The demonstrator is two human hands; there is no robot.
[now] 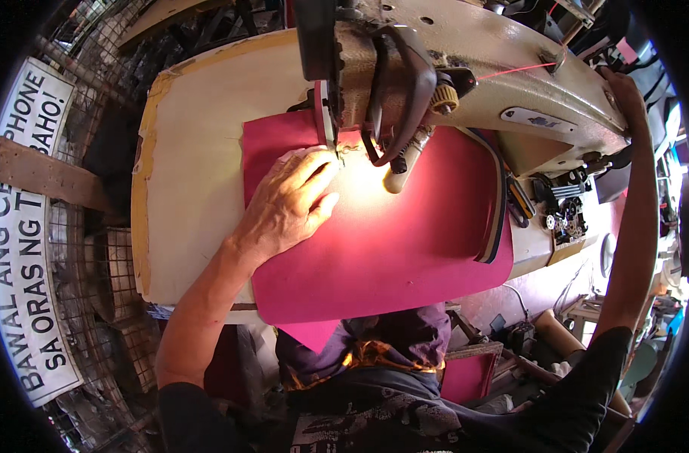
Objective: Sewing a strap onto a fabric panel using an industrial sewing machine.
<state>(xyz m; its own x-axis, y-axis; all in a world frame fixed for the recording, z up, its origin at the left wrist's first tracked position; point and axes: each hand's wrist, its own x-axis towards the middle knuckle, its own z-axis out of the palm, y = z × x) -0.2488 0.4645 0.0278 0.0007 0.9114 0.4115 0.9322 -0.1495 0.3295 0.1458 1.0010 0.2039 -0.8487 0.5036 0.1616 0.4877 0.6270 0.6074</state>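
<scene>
My left hand (291,196) rests on a pink sheet of material (389,272) beside the lit presser area of a beige sewing machine (465,45), fingers bent over it and thumb apart. A narrow light-and-dark strip (323,113) stands at my fingertips. My right hand (624,98) reaches up to the machine's right end, fingers curled over what appears to be the handwheel, partly hidden. Red thread runs to the tension knob (444,98). Another pale-and-dark edging strip (495,204) curves along the sheet's right side.
A cream worktop (186,113) with a taped edge extends left, beside a wire mesh panel (125,332) carrying a sign. Cutters (519,200) and a box of small metal parts (567,223) lie right of the sheet. Clutter, including a wooden frame (473,362), fills the lower right.
</scene>
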